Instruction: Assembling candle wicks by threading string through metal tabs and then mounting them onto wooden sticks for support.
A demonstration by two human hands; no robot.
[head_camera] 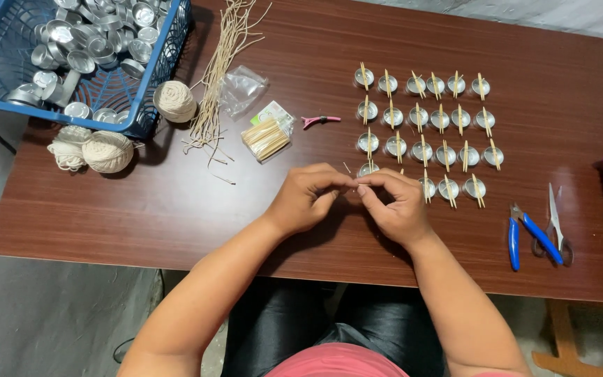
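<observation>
While both hands meet fingertip to fingertip, the left hand point(306, 197) and right hand point(393, 204) pinch a thin wooden stick point(354, 187), each grip clamped on it, just beside the nearest metal cup point(368, 169) on the bench point(176, 202).

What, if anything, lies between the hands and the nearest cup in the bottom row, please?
Nothing visible does. The left hand and right hand meet fingertip to fingertip right in front of the cup, with only bare table around; what they pinch is too small to tell.
</observation>
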